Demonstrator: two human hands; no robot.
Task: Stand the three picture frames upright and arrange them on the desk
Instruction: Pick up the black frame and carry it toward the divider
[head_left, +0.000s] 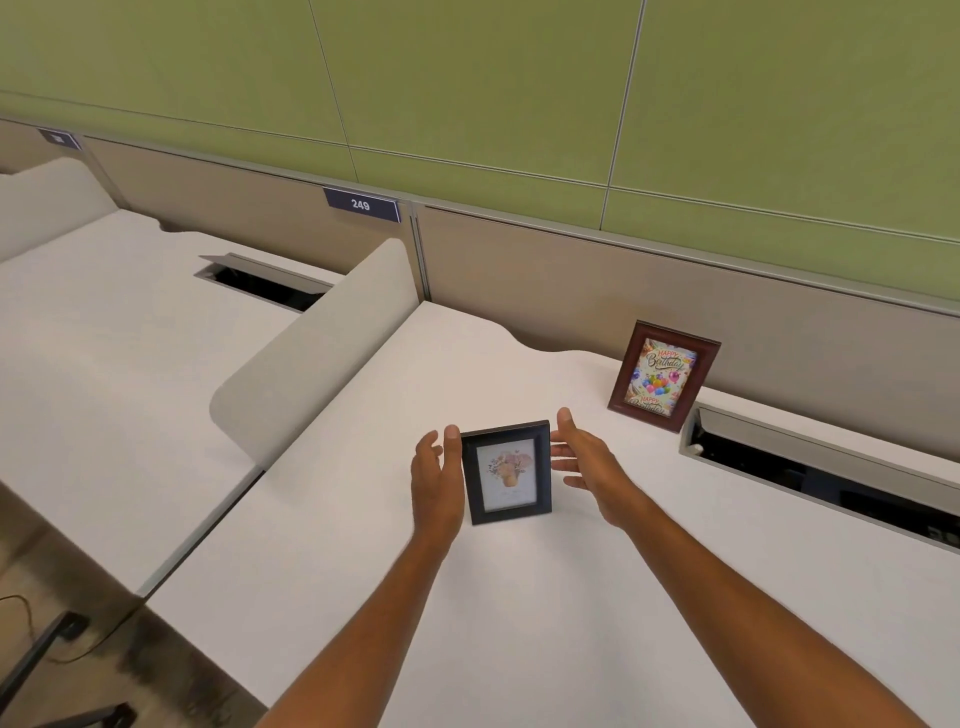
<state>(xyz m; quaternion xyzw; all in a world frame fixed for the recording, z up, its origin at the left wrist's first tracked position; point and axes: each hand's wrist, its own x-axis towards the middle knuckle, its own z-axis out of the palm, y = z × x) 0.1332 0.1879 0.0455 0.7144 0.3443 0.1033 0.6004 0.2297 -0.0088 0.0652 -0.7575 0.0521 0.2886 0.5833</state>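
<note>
A small black picture frame (507, 473) with a flower print stands upright in the middle of the white desk (545, 613). My left hand (435, 483) is at its left edge, fingers apart, thumb right beside the upper left corner. On the other side my right hand (584, 457) hovers with fingers spread, a small gap from the frame's right edge. Neither hand grips the frame. A brown wooden frame (664, 375) with a "Happy Birthday" picture stands upright at the back right, against the partition. Only these two frames are in view.
An open cable tray slot (821, 467) runs along the back right of the desk. A rounded grey divider panel (322, 348) borders the desk on the left, with a neighbouring desk (104, 338) beyond. A beige partition (571, 280) with label 249 closes the back.
</note>
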